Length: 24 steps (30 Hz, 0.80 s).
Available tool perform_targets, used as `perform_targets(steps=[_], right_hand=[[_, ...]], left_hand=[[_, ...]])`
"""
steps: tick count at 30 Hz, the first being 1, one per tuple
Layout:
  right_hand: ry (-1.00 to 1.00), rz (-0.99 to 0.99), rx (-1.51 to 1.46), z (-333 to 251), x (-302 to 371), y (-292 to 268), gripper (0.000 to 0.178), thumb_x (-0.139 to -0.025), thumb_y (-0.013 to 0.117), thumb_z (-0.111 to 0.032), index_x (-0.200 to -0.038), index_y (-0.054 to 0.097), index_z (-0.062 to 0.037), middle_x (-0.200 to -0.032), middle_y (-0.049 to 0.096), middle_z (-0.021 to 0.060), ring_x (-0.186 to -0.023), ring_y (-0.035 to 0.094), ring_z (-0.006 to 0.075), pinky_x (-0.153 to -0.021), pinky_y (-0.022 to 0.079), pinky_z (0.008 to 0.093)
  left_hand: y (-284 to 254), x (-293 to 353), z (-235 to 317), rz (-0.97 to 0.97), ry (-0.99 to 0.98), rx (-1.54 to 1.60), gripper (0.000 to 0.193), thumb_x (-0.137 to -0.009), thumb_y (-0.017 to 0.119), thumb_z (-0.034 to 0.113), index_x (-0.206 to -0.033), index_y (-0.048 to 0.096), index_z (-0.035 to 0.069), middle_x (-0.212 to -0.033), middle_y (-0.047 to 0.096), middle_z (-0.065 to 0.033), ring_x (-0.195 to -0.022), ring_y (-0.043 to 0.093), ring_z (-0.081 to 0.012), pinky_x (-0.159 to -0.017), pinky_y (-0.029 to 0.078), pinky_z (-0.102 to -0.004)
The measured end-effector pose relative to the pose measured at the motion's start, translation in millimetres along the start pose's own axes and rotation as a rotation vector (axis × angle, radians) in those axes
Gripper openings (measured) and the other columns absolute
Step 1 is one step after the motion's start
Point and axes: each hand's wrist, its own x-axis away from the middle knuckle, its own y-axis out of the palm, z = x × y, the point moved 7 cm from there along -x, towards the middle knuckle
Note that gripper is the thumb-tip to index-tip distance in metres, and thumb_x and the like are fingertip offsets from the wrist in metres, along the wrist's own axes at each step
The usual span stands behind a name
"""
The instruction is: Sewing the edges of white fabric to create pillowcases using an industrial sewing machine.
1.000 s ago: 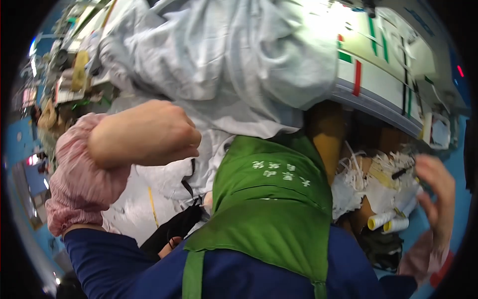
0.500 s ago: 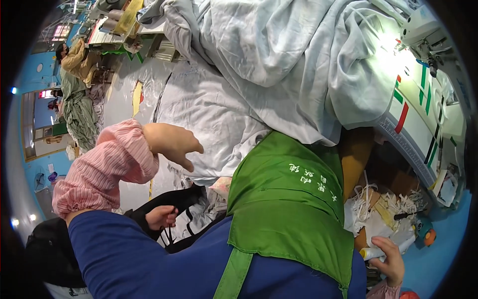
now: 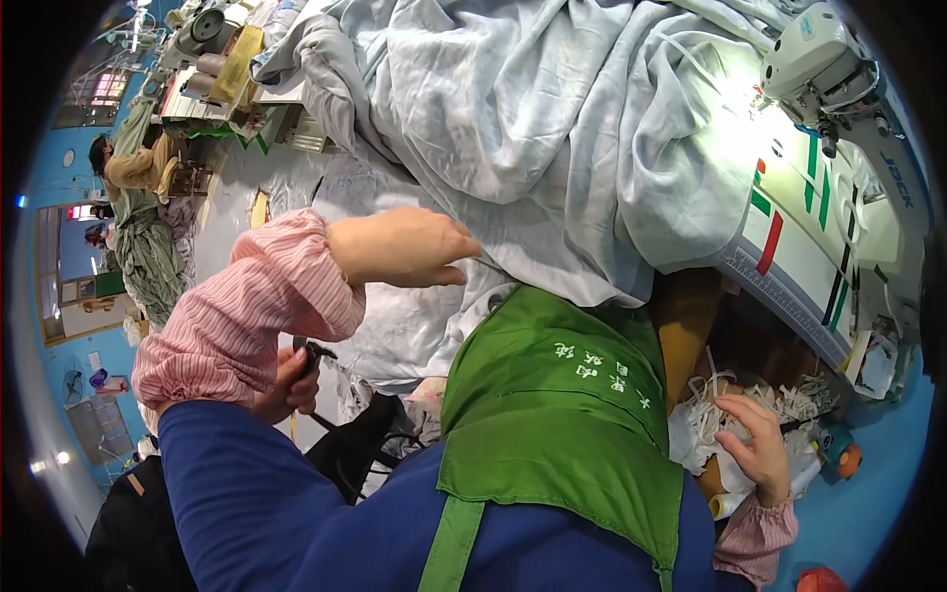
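My left hand (image 3: 406, 247), below a pink striped sleeve cover, hangs above the pale grey-blue cloth (image 3: 493, 118) with its fingers stretched out and nothing in them. That cloth lies in large folds over the sewing table and down to my lap. To the right, my right hand (image 3: 758, 446) is raised beside the green apron (image 3: 562, 444), thumb and fingers apart, and holds nothing. A co-worker's hand (image 3: 286, 383), partly behind my left sleeve, grips a black item with a cord that I cannot make out fully.
A white sewing machine (image 3: 819, 69) with its lamp lit stands at the right, over a table edge with a ruler strip (image 3: 779, 301). White fabric scraps (image 3: 705, 419) and a thread cone (image 3: 728, 505) lie below. A person (image 3: 138, 168) sits farther off at the left.
My left hand has moved right across the cloth toward the apron's top. My right hand has shifted slightly up and left. The co-worker's hand with the black item has risen.
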Motion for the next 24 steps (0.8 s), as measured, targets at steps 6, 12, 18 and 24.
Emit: perform_targets(steps=[6,12,18,24], right_hand=[[-0.070,0.002,0.042,-24,-4,-14,0.042,-0.072,0.071,-0.006,-0.112,0.064,0.0030,-0.113,0.065,0.0201,-0.105,0.063,0.0366,-0.092,0.048,0.0384],[-0.154,0.107,0.178,-49,8,-47,0.041,-0.068,0.069,-0.004,-0.108,0.065,0.0025,-0.109,0.066,0.0188,-0.102,0.063,0.0367,-0.089,0.049,0.0388],[-0.233,0.200,0.118,-71,17,-66,0.037,-0.070,0.074,-0.004,-0.105,0.066,0.0033,-0.105,0.067,0.0178,-0.096,0.065,0.0347,-0.082,0.051,0.0387],[-0.177,0.179,-0.002,-47,30,-27,0.042,-0.073,0.075,-0.008,-0.112,0.063,0.0017,-0.117,0.062,0.0168,-0.109,0.059,0.0346,-0.092,0.047,0.0411]], left_hand=[[-32,9,-6,0.017,-0.031,0.036,0.036,-0.092,0.062,0.025,-0.118,0.060,-0.001,-0.105,0.066,-0.0195,-0.098,0.063,-0.0375,-0.086,0.051,-0.0435],[-47,-1,36,-0.057,0.121,0.482,0.035,-0.093,0.063,0.021,-0.118,0.061,-0.004,-0.111,0.067,-0.0161,-0.101,0.065,-0.0304,-0.086,0.051,-0.0384],[-42,-46,98,0.012,0.483,0.440,0.067,-0.085,0.071,0.047,-0.126,0.055,-0.004,-0.116,0.058,-0.0197,-0.104,0.059,-0.0350,-0.089,0.048,-0.0390],[-14,-89,153,-0.143,0.453,0.298,0.069,-0.083,0.071,0.042,-0.127,0.050,-0.007,-0.119,0.055,-0.0212,-0.104,0.059,-0.0383,-0.089,0.049,-0.0416]])
